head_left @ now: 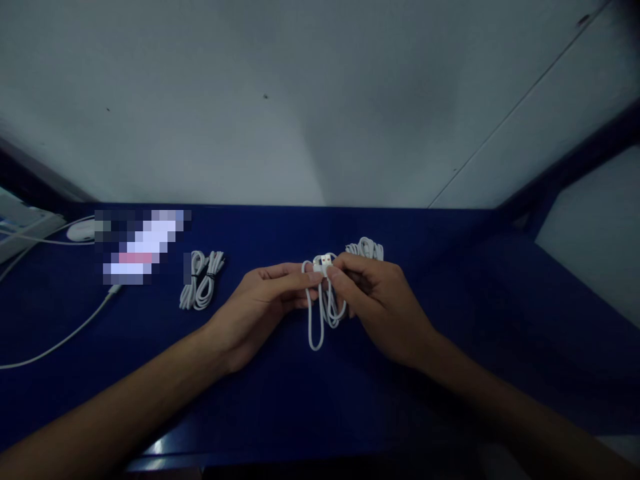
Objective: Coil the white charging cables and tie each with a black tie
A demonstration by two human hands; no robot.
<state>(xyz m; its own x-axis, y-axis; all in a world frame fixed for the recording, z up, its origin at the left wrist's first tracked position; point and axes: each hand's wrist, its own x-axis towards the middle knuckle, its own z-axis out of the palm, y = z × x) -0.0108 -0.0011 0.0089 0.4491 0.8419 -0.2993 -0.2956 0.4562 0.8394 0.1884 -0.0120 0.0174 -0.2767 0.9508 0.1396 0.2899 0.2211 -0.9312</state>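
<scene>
Both hands meet over a white USB cable (315, 337) that hangs in loose loops above the blue table. My left hand (273, 290) pinches it between thumb and fingers near the plug end. Opposite, my right hand (373, 293) grips the same cable by its metal USB plug (326, 260), thumb and forefinger closed. Loops of the cable dangle below the fingers. Behind my right hand lies another white coiled cable (367, 248), partly hidden by that hand. Left of my left hand rests a tied white cable bundle (203, 283) with dark ties around it.
A blurred-out lit device (145, 247) lies at the left with a white cord (75, 343) plugged into it. Beyond it are a white rounded object (83, 231) and a pale box-like thing (23, 227). A grey wall (240, 133) rises behind the blue table (270, 413).
</scene>
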